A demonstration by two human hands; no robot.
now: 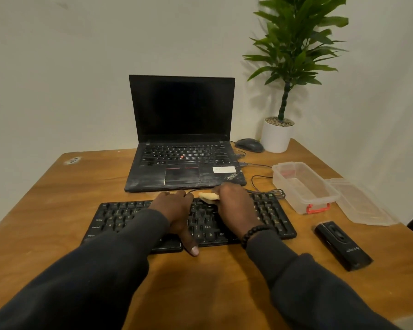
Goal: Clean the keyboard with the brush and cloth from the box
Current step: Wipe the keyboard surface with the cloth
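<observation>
A flat black plastic external keyboard (188, 222) lies on the brown wooden counter (45, 210), just in front of an open black laptop (181, 139). The left hand (174, 210) is laid across the middle of the keyboard, fingers reaching over its far edge and thumb hooked over the near edge, so the board is steadied. The right hand (234, 206) is curled round a small pale yellow folded cloth (209, 196), which is pressed against the top row of keys near the far edge.

The cloth is judged soft, light and easily bunched; it is best pinched in a wad so that a firm pad meets the keys. The keyboard is judged light and stiff, likely to slide on the smooth wood unless held down, with keycaps that could be lifted by rough wiping; it is best held at its edges.

The clear plastic box with a red clasp (303, 186) stands open to the right, its clear lid (360, 203) just beside it. No brush can be made out. A black oblong device (342, 245) lies nearer the right edge.
</observation>
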